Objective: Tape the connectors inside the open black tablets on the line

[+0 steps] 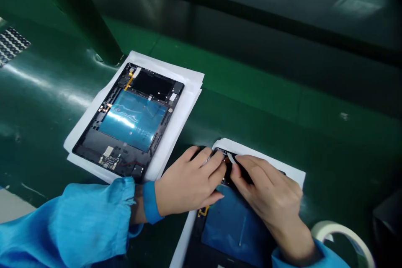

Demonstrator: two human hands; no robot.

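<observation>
A person in wrinkled bright-blue cloth sleeves (94, 217) bends both hands over an open, flat black device (232, 226), which lies on smooth white sheeting (282, 165) at the lower center of a glossy green work surface (257, 121). The right hand (270, 188) is nearly closed, thumb and forefinger pinching a thin, pale, curved strip (231, 158) at the device's upper edge. The left hand (191, 180), a smooth blue band (151, 202) around its wrist, rests its curled fingers along that same edge, thumb apart; whether they grip anything cannot be told. Below the fingertips spreads a satiny blue rectangular panel (224, 226), beside a small orange-gold ribbon (203, 211). Up and to the left, another open device (105, 140), rectangular with rounded corners, lies on 2 overlapping white sheets (188, 81), its shiny, rippled blue film (135, 119) catching the light. A ring-shaped roll of cream tape (345, 232) sits near the right forearm; a dark green post (78, 12) slants behind.
</observation>
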